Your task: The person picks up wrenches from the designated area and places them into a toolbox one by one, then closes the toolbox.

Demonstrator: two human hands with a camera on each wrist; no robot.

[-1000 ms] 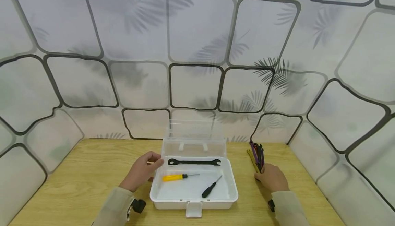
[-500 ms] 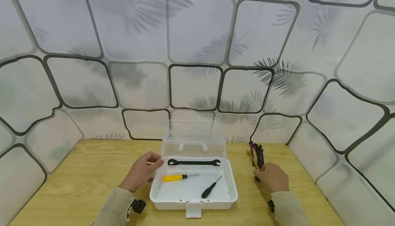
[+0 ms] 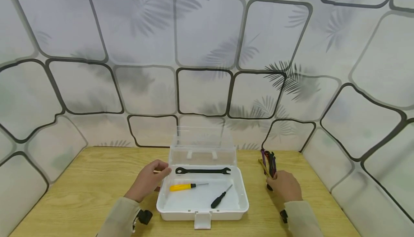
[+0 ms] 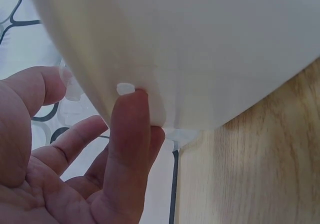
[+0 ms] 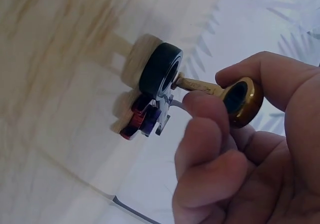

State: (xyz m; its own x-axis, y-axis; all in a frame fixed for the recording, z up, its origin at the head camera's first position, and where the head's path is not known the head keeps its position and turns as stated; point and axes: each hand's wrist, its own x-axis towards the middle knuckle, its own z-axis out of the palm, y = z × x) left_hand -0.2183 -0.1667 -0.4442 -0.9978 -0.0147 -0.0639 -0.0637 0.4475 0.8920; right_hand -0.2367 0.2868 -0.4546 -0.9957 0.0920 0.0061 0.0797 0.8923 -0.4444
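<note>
My right hand (image 3: 286,186) pinches the ring end of a gold wrench (image 5: 245,101) between thumb and fingers. The ring end is raised; its far end leans over a bunch of other wrenches (image 3: 272,158) on the table. In the right wrist view a dark ring-ended wrench (image 5: 159,69) lies beside red and purple ones (image 5: 135,124). My left hand (image 3: 148,179) holds the rear left corner of a white toolbox (image 3: 202,215), its thumb near the rim and fingers against the outer wall. Inside lie a black wrench (image 3: 203,171), a yellow screwdriver (image 3: 181,187) and a black screwdriver (image 3: 218,200).
The toolbox's clear lid (image 3: 203,147) stands raised at the back, and its latch (image 3: 202,221) hangs down at the front. Patterned fabric walls (image 3: 203,89) enclose the wooden table (image 3: 106,179) at the back and sides.
The gold wrench's ring end has come up and shifted in my right hand, uncovering the dark wrench's end beneath. My left hand and the toolbox keep their places.
</note>
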